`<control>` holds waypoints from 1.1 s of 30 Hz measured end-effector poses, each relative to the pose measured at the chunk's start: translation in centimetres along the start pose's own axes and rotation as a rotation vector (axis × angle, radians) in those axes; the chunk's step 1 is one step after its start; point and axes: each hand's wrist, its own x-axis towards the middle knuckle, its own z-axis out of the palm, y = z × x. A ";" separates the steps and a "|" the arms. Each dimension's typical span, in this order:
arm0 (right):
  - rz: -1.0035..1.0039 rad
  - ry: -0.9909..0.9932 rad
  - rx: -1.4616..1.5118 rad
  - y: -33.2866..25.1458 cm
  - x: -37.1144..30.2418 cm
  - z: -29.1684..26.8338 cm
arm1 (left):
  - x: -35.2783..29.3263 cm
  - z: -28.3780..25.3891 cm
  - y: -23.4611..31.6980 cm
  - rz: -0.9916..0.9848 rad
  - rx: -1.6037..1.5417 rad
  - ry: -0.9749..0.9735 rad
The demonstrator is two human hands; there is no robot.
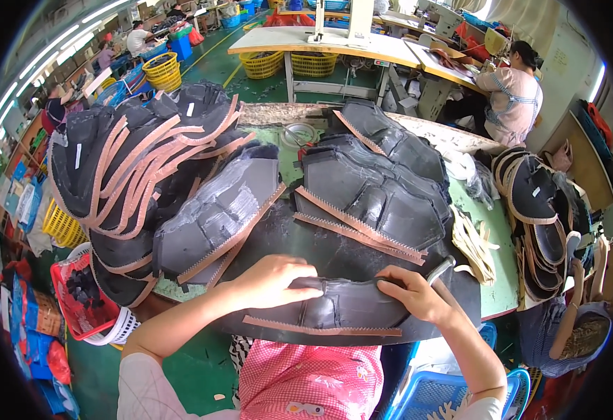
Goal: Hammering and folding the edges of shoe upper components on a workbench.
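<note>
A black padded panel (348, 306) with a brown zigzag-edged strip along its near side lies at the front of the black work surface (257, 246). My left hand (278, 281) pinches its far edge left of the middle, thumb and fingers closed. The same edge is gripped near its right end by my right hand (415, 292). Beside my right hand rests a hammer-like tool (442, 270) with a grey metal head, partly hidden by my wrist. Farther off, a stack of similar black panels (373, 189) shows several brown zigzag edges.
More black panels (215, 224) are heaped high on the left. Cream strips (473, 241) lie at right, before another stack of dark pieces (536, 182). A round tin (298, 134) stands at the back. A red basket (82, 297) is at lower left; co-workers sit at right and beyond.
</note>
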 end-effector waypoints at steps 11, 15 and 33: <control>-0.133 0.262 -0.483 2.2 -2.2 4.5 | 0.6 6.6 2.2 -0.034 -0.025 -0.094; -0.220 0.345 -0.472 2.6 -3.3 3.2 | 3.6 10.8 2.9 0.154 0.041 0.104; 0.074 0.325 -0.226 0.2 -10.4 -0.5 | 5.2 10.7 3.6 0.158 -0.257 0.066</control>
